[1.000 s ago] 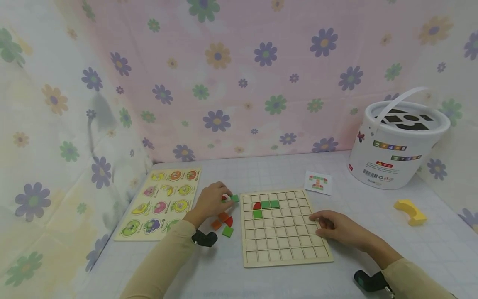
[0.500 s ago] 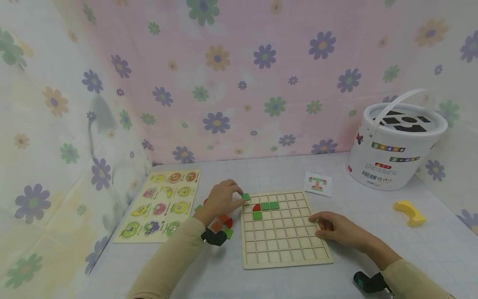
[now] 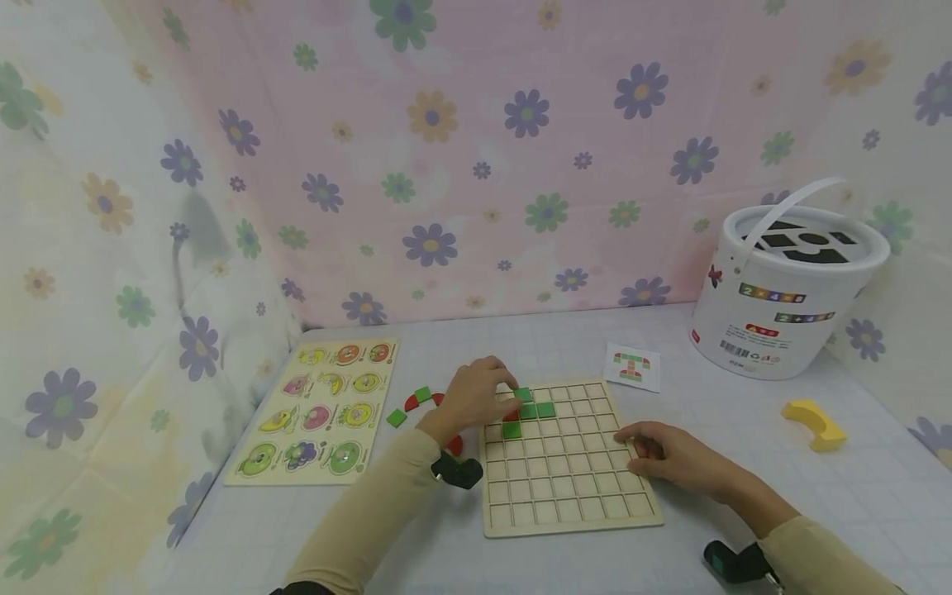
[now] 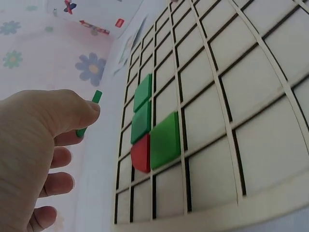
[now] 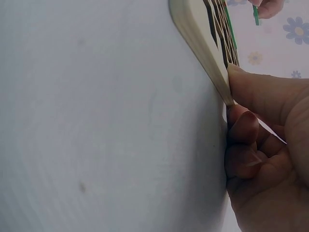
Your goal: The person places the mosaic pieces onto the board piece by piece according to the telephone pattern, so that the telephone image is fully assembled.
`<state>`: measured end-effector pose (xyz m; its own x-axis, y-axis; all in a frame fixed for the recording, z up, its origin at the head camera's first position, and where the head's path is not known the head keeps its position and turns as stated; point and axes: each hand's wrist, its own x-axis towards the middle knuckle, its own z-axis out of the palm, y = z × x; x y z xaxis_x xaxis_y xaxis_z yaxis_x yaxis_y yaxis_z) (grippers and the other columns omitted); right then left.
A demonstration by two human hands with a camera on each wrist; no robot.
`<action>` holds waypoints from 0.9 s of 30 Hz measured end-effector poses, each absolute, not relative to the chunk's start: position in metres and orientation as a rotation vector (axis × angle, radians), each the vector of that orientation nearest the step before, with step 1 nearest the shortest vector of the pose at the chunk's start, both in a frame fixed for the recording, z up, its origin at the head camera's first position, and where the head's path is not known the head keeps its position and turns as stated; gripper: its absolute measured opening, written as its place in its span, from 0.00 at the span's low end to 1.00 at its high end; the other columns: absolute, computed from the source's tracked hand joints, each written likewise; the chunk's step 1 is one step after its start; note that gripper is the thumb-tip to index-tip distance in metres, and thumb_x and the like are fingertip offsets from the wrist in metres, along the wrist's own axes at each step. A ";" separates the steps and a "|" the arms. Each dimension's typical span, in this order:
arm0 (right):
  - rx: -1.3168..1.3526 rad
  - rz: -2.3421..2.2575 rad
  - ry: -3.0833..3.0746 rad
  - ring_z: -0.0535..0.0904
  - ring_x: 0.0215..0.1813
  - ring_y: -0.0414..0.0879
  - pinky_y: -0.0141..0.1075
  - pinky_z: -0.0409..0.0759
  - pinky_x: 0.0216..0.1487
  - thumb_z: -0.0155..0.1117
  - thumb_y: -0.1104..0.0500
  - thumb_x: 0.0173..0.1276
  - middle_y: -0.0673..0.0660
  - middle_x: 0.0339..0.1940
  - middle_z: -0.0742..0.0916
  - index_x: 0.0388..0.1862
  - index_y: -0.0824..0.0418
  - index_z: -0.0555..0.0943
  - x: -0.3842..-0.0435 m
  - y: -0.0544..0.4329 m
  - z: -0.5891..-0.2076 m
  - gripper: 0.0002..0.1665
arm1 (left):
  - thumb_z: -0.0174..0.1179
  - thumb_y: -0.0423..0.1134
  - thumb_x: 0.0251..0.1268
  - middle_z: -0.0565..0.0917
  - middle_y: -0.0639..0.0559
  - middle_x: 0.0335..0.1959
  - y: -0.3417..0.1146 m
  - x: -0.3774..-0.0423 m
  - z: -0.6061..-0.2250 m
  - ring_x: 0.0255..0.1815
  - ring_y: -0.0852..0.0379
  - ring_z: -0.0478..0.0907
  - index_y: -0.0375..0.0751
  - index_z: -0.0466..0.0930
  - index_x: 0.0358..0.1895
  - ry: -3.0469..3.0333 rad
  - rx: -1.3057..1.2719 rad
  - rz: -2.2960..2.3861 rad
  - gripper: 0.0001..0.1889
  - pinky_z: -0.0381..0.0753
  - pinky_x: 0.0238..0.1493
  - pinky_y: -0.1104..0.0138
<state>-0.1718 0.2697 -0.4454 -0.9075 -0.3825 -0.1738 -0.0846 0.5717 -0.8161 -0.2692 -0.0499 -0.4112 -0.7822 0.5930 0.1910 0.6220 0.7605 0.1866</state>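
My left hand (image 3: 474,401) pinches a green square tile (image 4: 96,96) between thumb and finger, just above the far left part of the wooden grid board (image 3: 573,487). In the left wrist view the tile stands on edge, apart from the board. Set in the grid are a red quarter-circle tile (image 4: 141,153) and several green square tiles (image 4: 166,140). At the board's right edge my right hand (image 3: 680,456) grips the rim, thumb on top and the other fingers curled against the side, as the right wrist view shows.
Loose tiles, among them a green square (image 3: 397,418) and a red quarter circle (image 3: 411,402), lie left of the grid, partly hidden by my left arm. Around are a fruit picture board (image 3: 312,413), a pattern card (image 3: 632,366), a yellow arch block (image 3: 816,426) and a white bucket (image 3: 781,306).
My left hand has carried the green tile rightward from the loose pieces to over the board's far left part. The right hand has stayed at the board's edge.
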 end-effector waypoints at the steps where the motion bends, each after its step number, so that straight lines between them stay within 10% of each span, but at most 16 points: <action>1: -0.378 -1.263 2.472 0.68 0.38 0.38 0.32 0.67 0.33 0.68 0.53 0.65 0.56 0.39 0.74 0.62 0.65 0.75 -0.172 0.270 -0.446 0.29 | 0.62 0.54 0.64 0.82 0.53 0.49 -0.047 -0.270 -0.412 0.52 0.54 0.79 0.53 0.88 0.44 -2.828 -0.993 -0.356 0.13 0.78 0.49 0.59; 27: -0.381 -1.260 2.477 0.68 0.38 0.37 0.32 0.67 0.33 0.68 0.52 0.65 0.55 0.39 0.74 0.62 0.64 0.75 -0.173 0.271 -0.447 0.30 | 0.59 0.59 0.65 0.82 0.57 0.50 0.001 -0.270 -0.422 0.47 0.59 0.80 0.58 0.87 0.47 -2.852 -1.087 -0.164 0.15 0.76 0.38 0.69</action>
